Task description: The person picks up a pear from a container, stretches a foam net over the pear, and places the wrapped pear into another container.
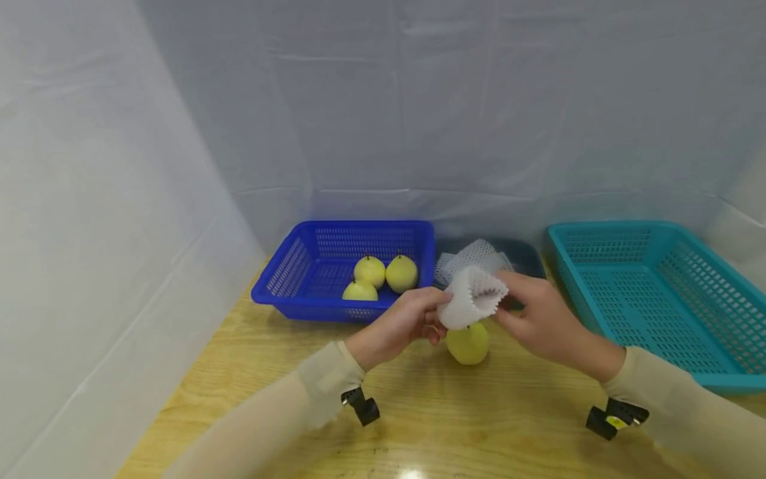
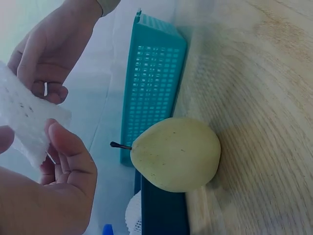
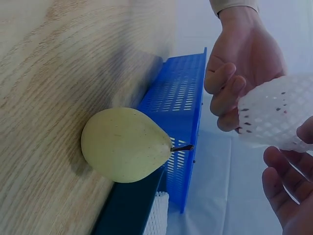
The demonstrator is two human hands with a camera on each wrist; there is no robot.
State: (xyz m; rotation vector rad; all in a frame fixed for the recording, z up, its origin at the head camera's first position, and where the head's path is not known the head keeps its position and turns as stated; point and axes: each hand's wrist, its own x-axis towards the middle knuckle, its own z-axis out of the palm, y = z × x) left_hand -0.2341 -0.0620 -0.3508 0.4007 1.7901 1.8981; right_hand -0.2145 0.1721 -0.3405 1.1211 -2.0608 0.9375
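Both hands hold a white foam fruit net in the air, its mouth spread toward the right in the head view. My left hand pinches the net's left side between thumb and fingers. On the opposite side, my right hand grips the rim, its fingertips partly hidden behind the foam. Below the net, a yellow-green pear stands on the wooden table, untouched by either hand. Seen from the left wrist, this pear has its dark stem pointing toward the net's side; the right wrist view shows the pear too.
A blue basket at the back left holds three pears. Behind the hands, a dark tray contains more foam nets. To the right stands a teal basket. White sheeting encloses the wooden table.
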